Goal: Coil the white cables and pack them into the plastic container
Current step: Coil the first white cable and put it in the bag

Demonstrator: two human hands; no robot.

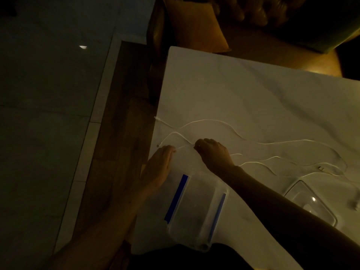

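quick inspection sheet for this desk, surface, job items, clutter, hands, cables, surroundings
surface: white tabletop, dimly lit, mostly bare.
job's things: clear plastic container with blue clips, open and empty, at the near edge; clear lid lying to its right.
clutter: nothing seen.
hands: left hand and right hand each pinch one short stretch of cable between them.
cables: thin white cables sprawl loose and uncoiled across the table; one plug lies near the lid.
surroundings: wooden floor strip, grey tiles, orange cushion beyond the table.

An orange cushion (196,26) on a dim seat (272,43) beyond the white surface's (253,98) far edge; tiled floor (48,94) alongside.
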